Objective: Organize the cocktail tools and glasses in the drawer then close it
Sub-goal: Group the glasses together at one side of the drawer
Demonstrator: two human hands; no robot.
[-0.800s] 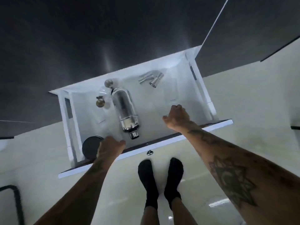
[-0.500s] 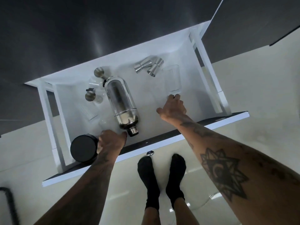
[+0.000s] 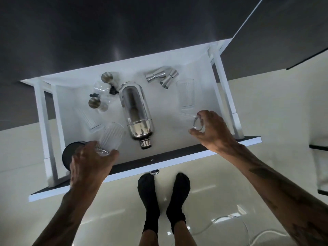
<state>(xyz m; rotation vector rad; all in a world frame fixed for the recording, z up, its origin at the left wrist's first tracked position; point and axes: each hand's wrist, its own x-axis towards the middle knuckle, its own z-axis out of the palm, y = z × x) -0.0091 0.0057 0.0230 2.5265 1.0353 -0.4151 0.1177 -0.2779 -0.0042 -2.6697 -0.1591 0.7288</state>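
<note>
A white drawer (image 3: 225,89) stands pulled out below me. A steel cocktail shaker (image 3: 137,112) lies on its side in the middle. My left hand (image 3: 90,162) grips the base of a ribbed glass (image 3: 111,136) near the front left. My right hand (image 3: 211,130) holds the base of a clear glass (image 3: 188,119) lying at the right. A tall clear glass (image 3: 185,93) lies behind it. Two steel jiggers (image 3: 162,76) rest at the back. Two round-topped stoppers (image 3: 95,102) and another ribbed glass (image 3: 89,118) sit at the left.
A black round container (image 3: 70,153) stands in the drawer's front left corner, partly behind my left hand. The drawer front (image 3: 159,167) has a small metal knob (image 3: 154,172). My feet in black socks (image 3: 163,197) stand on a glossy pale floor. A dark countertop lies above the drawer.
The view came closer to the drawer. My left hand closed on the ribbed glass and my right hand took hold of the clear glass on the right.
</note>
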